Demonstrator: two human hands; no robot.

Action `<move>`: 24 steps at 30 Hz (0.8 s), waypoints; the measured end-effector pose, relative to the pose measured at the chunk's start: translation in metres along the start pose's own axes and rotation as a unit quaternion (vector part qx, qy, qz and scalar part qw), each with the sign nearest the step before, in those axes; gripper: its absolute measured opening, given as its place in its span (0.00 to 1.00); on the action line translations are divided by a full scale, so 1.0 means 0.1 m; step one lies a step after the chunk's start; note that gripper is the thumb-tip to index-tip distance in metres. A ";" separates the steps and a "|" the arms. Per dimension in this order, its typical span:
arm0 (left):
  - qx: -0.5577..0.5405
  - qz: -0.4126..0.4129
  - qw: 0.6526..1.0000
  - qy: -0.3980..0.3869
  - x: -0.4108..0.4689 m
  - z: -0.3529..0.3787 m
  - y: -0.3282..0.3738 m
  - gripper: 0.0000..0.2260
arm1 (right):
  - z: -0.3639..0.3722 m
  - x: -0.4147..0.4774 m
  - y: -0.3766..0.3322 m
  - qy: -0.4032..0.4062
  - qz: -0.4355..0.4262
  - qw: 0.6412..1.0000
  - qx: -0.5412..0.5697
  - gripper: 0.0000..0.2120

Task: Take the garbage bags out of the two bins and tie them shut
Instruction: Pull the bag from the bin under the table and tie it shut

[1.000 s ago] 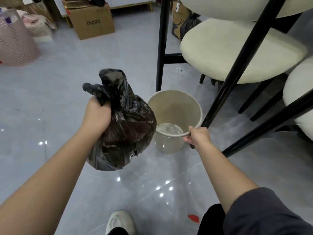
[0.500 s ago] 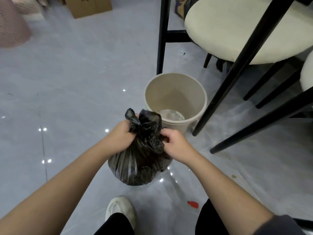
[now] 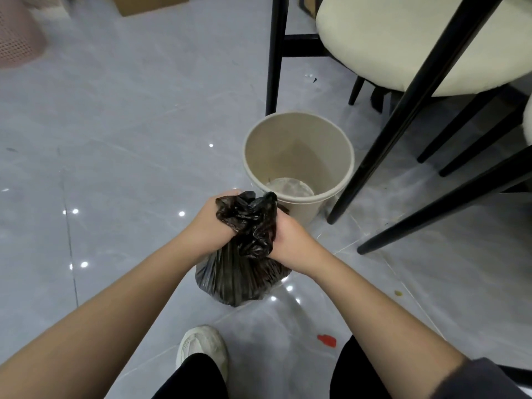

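Observation:
A full black garbage bag (image 3: 241, 279) rests on the grey floor in front of me, its gathered neck bunched upward. My left hand (image 3: 207, 226) grips the neck from the left and my right hand (image 3: 292, 237) grips it from the right, both closed on the crumpled plastic. Just beyond the bag stands a beige round bin (image 3: 299, 156), upright, with no bag in it; only its pale bottom shows.
Black chair legs (image 3: 403, 110) and cream seat cushions (image 3: 403, 38) crowd the right side, right next to the bin. A pink perforated basket (image 3: 17, 38) and a cardboard box (image 3: 149, 2) sit far left at the top. My white shoe (image 3: 201, 347) and a small red scrap (image 3: 326, 340) lie near the bottom.
A second ago my left hand held the bag in the air while my right hand held the bin's rim. The bag came down to the floor and both hands now grip its neck.

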State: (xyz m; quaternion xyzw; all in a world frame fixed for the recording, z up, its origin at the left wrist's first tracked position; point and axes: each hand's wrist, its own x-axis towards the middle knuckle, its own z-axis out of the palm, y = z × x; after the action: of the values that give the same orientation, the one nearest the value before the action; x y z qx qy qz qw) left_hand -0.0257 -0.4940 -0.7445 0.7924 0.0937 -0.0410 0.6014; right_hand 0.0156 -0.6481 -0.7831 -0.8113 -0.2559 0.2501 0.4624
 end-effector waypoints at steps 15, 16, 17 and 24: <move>-0.096 -0.023 0.992 -0.080 -0.06 0.05 0.18 0.11 | 0.07 -0.09 0.01 0.065 0.045 0.997 0.025 0.08; -0.097 -0.020 0.992 -0.076 -0.06 0.02 0.20 0.12 | 0.07 -0.10 0.00 0.055 0.055 0.997 0.027 0.08; -0.100 -0.013 0.993 -0.067 -0.07 -0.01 0.20 0.11 | 0.07 -0.11 -0.01 0.047 0.060 0.997 0.027 0.09; 0.074 -0.037 0.997 -0.007 -0.10 -0.26 -0.27 0.22 | -0.17 -0.17 -0.13 0.041 0.044 0.998 -0.028 0.12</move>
State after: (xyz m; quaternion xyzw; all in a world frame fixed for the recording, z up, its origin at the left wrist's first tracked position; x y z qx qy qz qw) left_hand -0.0419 -0.4632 -0.7614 0.8304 0.1157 -0.0760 0.5397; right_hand 0.0113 -0.6640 -0.7610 -0.8440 -0.2076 0.2294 0.4380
